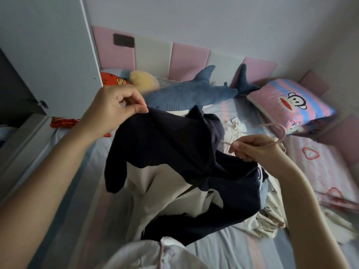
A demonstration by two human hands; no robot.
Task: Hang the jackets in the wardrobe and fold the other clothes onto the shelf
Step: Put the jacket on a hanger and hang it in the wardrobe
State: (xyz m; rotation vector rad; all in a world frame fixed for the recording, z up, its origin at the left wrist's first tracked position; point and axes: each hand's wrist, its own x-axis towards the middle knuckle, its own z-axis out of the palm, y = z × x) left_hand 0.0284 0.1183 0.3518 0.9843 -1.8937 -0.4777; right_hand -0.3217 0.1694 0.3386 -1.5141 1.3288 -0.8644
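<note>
A navy and cream jacket (pixel 174 152) hangs lifted over the bed, its lower part draping down to the mattress. My left hand (pixel 114 105) pinches the jacket's upper edge between thumb and fingers. My right hand (pixel 256 148) grips a thin pink hanger (pixel 275 131) at the jacket's right side; the hanger's hook curves up behind my fingers, and part of it is hidden in the fabric. A pile of cream and patterned clothes (pixel 270 216) lies on the bed to the right of the jacket.
The grey wardrobe door (pixel 48 55) stands at the left. A blue shark plush (pixel 190 92), a yellow plush (pixel 143 80) and a monkey-print pillow (pixel 291 103) lie at the bed's head. A pink quilt (pixel 320 171) lies at the right. White fabric (pixel 147 255) is at the bottom.
</note>
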